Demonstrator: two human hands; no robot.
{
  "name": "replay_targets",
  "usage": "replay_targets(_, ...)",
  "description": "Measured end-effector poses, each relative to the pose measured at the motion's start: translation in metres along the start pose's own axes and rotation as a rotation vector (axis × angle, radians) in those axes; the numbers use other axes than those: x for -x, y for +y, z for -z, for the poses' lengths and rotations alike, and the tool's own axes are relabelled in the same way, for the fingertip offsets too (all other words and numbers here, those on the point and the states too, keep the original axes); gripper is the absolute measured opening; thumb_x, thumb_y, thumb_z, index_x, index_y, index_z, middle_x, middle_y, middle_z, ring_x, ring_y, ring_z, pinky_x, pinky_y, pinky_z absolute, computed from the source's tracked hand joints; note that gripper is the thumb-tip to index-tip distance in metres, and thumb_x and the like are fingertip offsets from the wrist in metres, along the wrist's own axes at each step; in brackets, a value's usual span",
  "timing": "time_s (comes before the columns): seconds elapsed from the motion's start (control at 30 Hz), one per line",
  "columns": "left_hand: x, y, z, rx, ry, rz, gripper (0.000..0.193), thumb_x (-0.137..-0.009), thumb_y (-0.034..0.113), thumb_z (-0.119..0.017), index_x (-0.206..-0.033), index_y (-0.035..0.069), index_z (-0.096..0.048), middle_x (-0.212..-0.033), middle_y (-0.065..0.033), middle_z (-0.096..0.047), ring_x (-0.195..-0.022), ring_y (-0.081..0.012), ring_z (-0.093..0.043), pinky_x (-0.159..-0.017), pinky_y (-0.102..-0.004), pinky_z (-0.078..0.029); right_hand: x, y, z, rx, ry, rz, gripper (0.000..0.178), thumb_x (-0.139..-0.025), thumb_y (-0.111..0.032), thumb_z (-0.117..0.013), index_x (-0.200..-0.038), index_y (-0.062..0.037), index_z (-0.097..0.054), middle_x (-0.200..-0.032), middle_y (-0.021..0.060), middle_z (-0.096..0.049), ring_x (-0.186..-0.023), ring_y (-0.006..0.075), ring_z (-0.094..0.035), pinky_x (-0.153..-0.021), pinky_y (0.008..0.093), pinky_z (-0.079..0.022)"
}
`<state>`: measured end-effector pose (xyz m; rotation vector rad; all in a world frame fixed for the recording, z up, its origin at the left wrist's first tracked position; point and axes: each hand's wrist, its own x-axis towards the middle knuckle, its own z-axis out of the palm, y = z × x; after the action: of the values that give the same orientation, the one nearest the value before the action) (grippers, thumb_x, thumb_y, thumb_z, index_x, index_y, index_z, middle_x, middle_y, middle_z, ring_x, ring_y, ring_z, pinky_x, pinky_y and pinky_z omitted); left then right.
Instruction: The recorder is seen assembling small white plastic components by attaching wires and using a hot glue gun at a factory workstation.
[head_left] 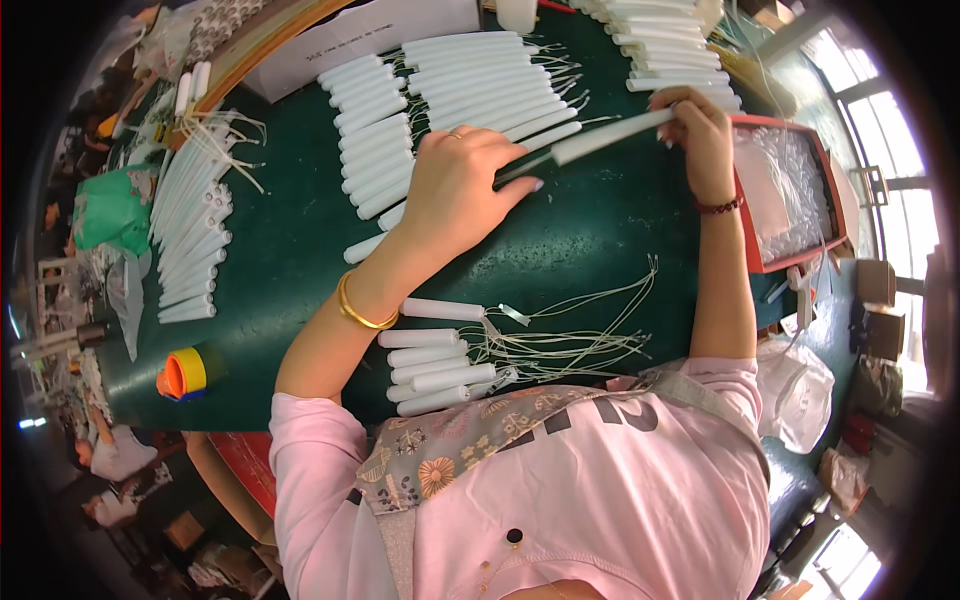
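My right hand (697, 135), with a dark red bead bracelet at the wrist, grips the far right end of a white tube (612, 137). The tube is held tilted above the green table, its lower end toward the left. From that end thin, blurred wires (525, 170) run to my left hand (462, 185), which is closed round them; its thumb and forefinger tips stand apart. A gold bangle circles the left wrist. Beneath and beyond the left hand lie rows of white tubes (480, 75) with short wire ends.
Several white tubes with long wires (425, 358) lie close to my body. More tubes (190, 250) are at the left, beside tape rolls (186, 372). Another stack (665, 45) lies at the far right, near a red box (745, 200) with clear plastic.
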<state>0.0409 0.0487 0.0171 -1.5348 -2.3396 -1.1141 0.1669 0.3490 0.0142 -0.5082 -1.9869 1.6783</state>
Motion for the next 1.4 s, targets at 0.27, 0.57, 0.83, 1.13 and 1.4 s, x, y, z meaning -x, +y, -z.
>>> replay_targets(0.27, 0.053, -0.023, 0.079, -0.213, -0.278, 0.168, 0.022, -0.080, 0.024, -0.090, -0.095, 0.009, -0.082, -0.088, -0.0009, -0.070, -0.093, -0.0243, -0.065, -0.089, -0.0416, -0.043, 0.010, 0.015, -0.049, 0.015, -0.386, -0.151, 0.023, -0.098, 0.000, -0.054, -0.114, 0.0032, -0.071, -0.105, 0.0046, -0.072, -0.081, 0.0080, -0.066, -0.077, 0.0230, -0.054)
replay_targets(0.57, 0.068, -0.029, 0.046, -0.336, -0.010, 0.030, 0.020, -0.079, 0.020, -0.090, -0.094, 0.013, -0.078, -0.088, 0.0032, -0.065, -0.087, -0.0190, -0.062, -0.083, -0.0385, -0.041, 0.006, 0.011, -0.039, 0.267, -0.615, -0.210, 0.025, -0.093, 0.002, -0.073, -0.117, -0.0007, -0.071, -0.096, 0.0017, -0.071, -0.078, 0.0058, -0.065, -0.070, 0.0227, -0.056)
replay_targets(0.83, 0.072, -0.029, 0.018, -0.129, -0.017, -0.156, 0.009, -0.084, 0.009, -0.082, -0.089, 0.007, -0.076, -0.087, -0.0009, -0.065, -0.083, -0.0232, -0.064, -0.070, -0.0372, -0.052, 0.006, 0.003, -0.027, 0.373, -0.713, -0.272, 0.020, -0.096, -0.001, -0.072, -0.116, 0.0000, -0.069, -0.090, -0.0011, -0.068, -0.070, 0.0034, -0.063, -0.061, 0.0197, -0.052)
replay_targets(1.13, 0.083, -0.026, 0.006, -0.200, -0.070, -0.104, 0.009, -0.087, 0.005, -0.077, -0.095, 0.002, -0.075, -0.087, -0.0085, -0.057, -0.081, -0.0256, -0.062, -0.068, -0.0380, -0.053, 0.014, -0.008, -0.026, 0.394, -0.778, -0.334, 0.012, -0.097, -0.007, -0.074, -0.107, -0.0017, -0.070, -0.073, -0.0033, -0.065, -0.062, 0.0027, -0.059, -0.056, 0.0198, -0.048)
replay_targets(1.4, 0.080, -0.031, 0.020, -0.228, -0.175, -0.061, 0.028, -0.087, -0.001, -0.069, -0.112, 0.003, -0.080, -0.092, -0.0074, -0.058, -0.086, -0.0265, -0.062, -0.072, -0.0414, -0.052, 0.004, 0.011, -0.028, 0.542, -0.656, -0.051, 0.022, -0.094, 0.000, -0.075, -0.114, -0.0012, -0.066, -0.099, -0.0015, -0.064, -0.089, 0.0038, -0.057, -0.078, 0.0196, -0.048)
